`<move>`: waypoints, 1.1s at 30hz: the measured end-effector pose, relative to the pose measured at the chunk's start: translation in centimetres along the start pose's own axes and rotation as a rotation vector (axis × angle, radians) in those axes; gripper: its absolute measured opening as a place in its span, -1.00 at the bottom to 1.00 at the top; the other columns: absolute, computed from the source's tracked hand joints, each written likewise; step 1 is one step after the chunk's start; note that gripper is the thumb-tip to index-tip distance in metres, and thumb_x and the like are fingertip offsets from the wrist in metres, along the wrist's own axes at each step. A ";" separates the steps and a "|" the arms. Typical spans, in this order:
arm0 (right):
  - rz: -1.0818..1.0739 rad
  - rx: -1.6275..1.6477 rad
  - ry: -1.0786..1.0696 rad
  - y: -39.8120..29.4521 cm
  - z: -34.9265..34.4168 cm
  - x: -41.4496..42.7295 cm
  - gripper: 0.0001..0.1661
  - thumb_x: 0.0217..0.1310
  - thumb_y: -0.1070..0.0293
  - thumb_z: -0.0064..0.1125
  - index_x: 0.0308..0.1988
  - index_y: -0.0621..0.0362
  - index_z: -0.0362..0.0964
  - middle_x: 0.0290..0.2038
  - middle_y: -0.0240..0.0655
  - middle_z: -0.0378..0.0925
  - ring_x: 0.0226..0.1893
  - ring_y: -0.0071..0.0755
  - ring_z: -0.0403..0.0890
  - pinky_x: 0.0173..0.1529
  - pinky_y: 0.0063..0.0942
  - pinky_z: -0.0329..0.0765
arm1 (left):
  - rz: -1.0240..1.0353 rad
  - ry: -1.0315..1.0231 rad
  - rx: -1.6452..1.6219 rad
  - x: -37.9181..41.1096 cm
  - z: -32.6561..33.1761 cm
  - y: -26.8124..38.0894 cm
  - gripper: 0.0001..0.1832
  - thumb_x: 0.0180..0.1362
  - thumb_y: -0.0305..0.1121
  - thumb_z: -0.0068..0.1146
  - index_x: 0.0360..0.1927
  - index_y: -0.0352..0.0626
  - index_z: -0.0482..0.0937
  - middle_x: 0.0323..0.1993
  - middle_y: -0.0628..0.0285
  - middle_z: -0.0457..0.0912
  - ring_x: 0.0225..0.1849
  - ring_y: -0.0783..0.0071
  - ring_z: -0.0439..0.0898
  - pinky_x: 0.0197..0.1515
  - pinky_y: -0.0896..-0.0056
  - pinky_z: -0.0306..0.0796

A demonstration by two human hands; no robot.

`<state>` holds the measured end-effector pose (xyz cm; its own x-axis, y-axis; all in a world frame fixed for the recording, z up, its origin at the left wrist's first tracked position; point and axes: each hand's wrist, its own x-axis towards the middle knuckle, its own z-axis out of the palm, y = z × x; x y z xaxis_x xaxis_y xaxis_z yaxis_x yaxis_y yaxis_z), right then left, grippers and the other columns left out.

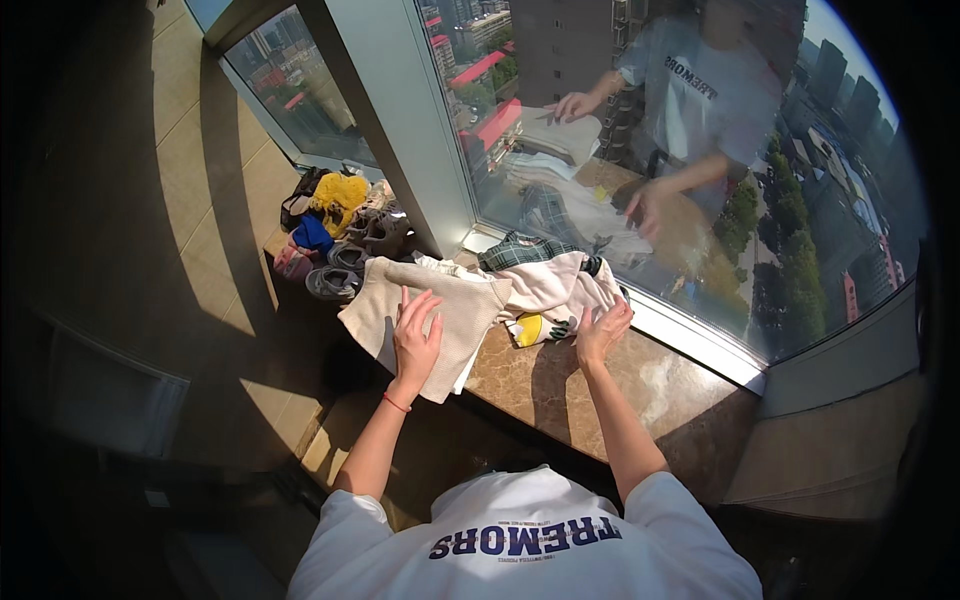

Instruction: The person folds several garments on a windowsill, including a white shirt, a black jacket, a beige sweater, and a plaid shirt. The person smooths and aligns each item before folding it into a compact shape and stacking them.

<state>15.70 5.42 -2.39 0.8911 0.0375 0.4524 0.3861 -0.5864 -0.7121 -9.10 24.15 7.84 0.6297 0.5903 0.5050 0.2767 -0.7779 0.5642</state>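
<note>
My left hand (417,341), a red cord on its wrist, is over a beige knitted garment (457,315) with its fingers spread. That garment lies partly over the edge of the stone windowsill, with white cloth showing beneath it. To its right is a heap of pale pink cloth (551,285) with a green plaid garment (525,251) behind it. A cloth with a yellow print (527,330) sticks out at the near side of the heap. My right hand (604,330) is at the right end of the heap, fingers apart; whether it touches the cloth is unclear.
The brown marble windowsill (570,390) runs along a large window pane (660,165) that reflects the person. Left of a metal window post (390,112) are grey shoes (334,281), a yellow fluffy item (339,199) and a blue item (313,234). A tiled wall or floor lies beyond at left.
</note>
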 end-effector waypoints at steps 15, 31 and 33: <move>0.691 0.898 -1.267 2.6 -23.4 1.2 -0.27 0.06 0.35 0.40 0.20 0.25 0.28 0.03 -0.35 0.51 0.02 -0.46 0.53 0.12 -0.49 0.46 | -1.318 -0.753 -1.473 -8.8 14.0 7.4 -0.37 0.30 0.17 -0.01 0.26 -0.04 0.32 0.14 0.16 0.47 0.13 0.23 0.50 0.19 0.06 0.40; -0.025 0.325 -0.639 6.4 -35.8 0.6 -0.15 -0.03 0.21 0.53 0.19 0.16 0.25 0.08 -0.26 0.47 0.06 -0.37 0.50 0.10 -0.39 0.49 | -0.399 -0.984 -1.231 -9.3 11.3 25.0 -0.60 0.22 -0.40 0.26 0.12 -0.27 0.48 -0.09 0.33 0.62 -0.04 0.63 0.51 0.06 0.52 0.37; 0.034 0.489 -0.733 6.0 -35.4 0.2 -0.09 -0.06 0.28 0.55 0.23 0.15 0.19 0.13 -0.27 0.43 0.10 -0.38 0.47 0.14 -0.37 0.47 | -0.477 -0.979 -1.307 -9.9 9.8 25.9 -0.58 0.18 -0.45 0.29 0.11 -0.27 0.49 -0.07 0.33 0.61 -0.03 0.62 0.52 0.06 0.52 0.38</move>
<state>9.75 -26.73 12.37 0.7676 0.6348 0.0878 0.2660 -0.1909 -0.9449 -1.04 -3.94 11.10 0.9903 -0.0312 -0.1351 0.1364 0.3939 0.9090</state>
